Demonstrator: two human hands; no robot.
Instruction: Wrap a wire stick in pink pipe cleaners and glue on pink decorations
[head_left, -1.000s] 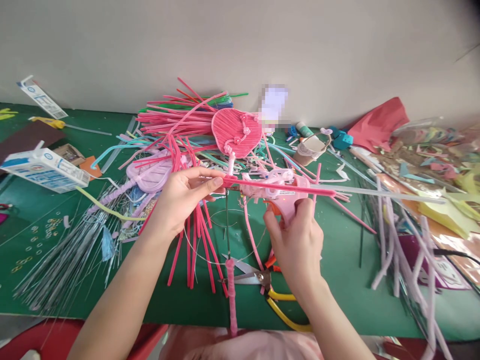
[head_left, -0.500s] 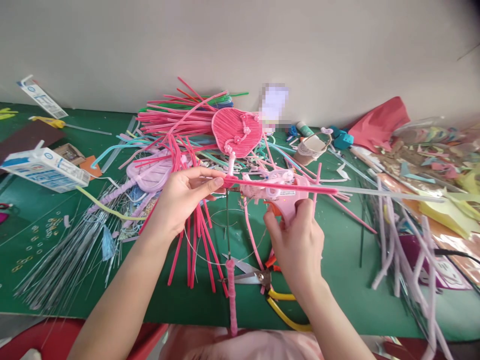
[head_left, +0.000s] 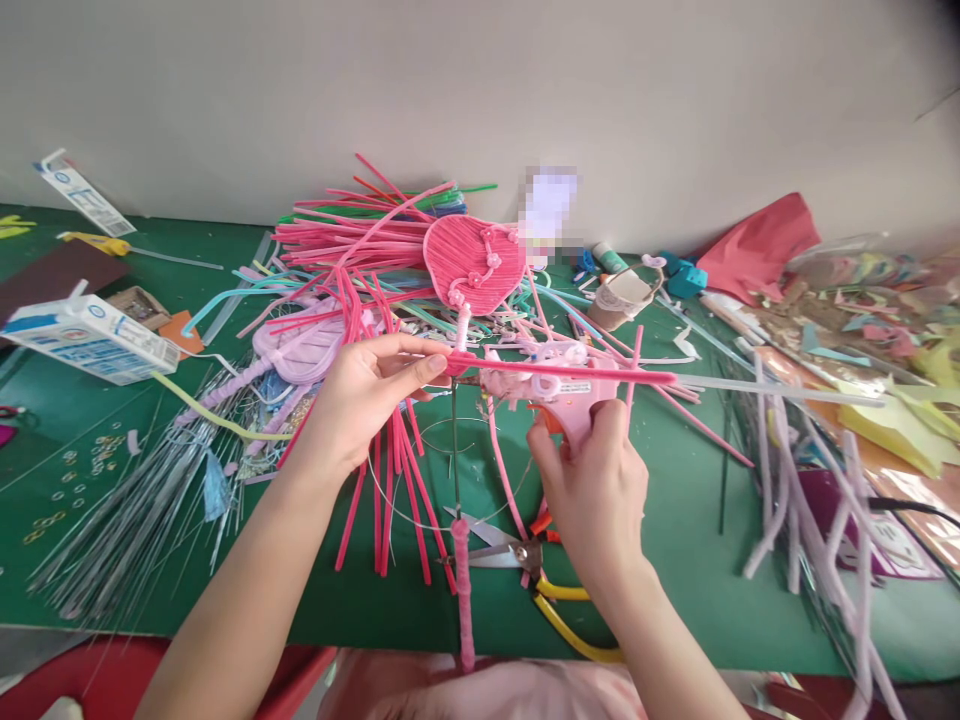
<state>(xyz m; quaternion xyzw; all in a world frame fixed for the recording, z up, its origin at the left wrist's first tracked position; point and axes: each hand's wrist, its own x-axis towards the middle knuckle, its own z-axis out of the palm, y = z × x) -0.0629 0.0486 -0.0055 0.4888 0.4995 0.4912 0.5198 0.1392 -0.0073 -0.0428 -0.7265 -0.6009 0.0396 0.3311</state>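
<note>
My left hand (head_left: 379,390) pinches a hot-pink pipe cleaner (head_left: 637,376) where it is wound round the top of a thin dark wire stem (head_left: 456,450). The pipe cleaner's free length runs rightward across the glue gun. Lower on the stem is a pink fuzzy wrapping (head_left: 463,590). My right hand (head_left: 596,480) is closed round the handle of a pink hot glue gun (head_left: 579,408), its nozzle beside the wound part. A clear glue stick (head_left: 780,388) sticks out of its back. Scissors (head_left: 529,560) with yellow handles lie open under the work.
A pink fan-shaped piece (head_left: 480,265) lies behind my hands, near bundled pink pipe cleaners (head_left: 352,240). Left are a milk carton (head_left: 94,340) and many loose wires (head_left: 150,500). Lilac pipe cleaners (head_left: 780,460) and paper scraps crowd the right. A small basket (head_left: 621,298) stands at the back.
Almost nothing differs. Both hands, the glue gun and the pipe cleaner stay in place, with at most a very slight shift of the gun.
</note>
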